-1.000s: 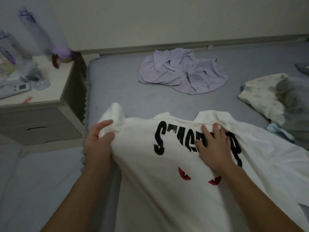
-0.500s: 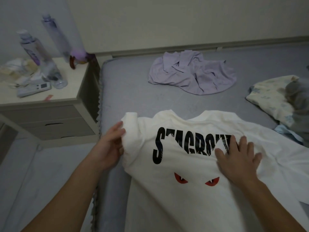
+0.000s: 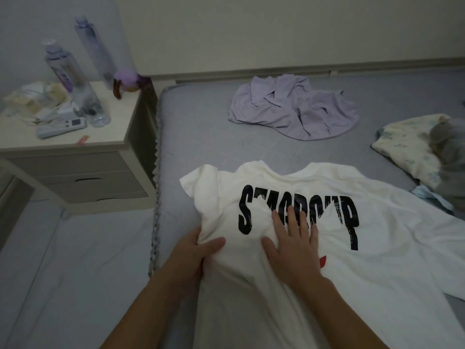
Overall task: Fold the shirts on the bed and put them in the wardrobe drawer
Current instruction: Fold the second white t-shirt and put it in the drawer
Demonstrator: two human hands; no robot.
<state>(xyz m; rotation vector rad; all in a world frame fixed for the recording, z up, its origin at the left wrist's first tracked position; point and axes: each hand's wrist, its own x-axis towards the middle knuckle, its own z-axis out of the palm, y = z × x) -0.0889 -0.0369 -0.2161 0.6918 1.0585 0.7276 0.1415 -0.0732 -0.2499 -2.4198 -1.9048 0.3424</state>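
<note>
Now left hand [image 3: 195, 253] grip clamped on white shirt [image 3: 377, 248] edge; right hand [image 3: 294, 245] flat, fingers apart, pressing shirt

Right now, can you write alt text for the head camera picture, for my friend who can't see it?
A person spreads a white T-shirt with black letters on a grey bed: the left hand grips its left edge and the right hand presses flat on the print. A crumpled purple shirt lies farther back, and a nightstand with bottles stands left of the bed.
</note>
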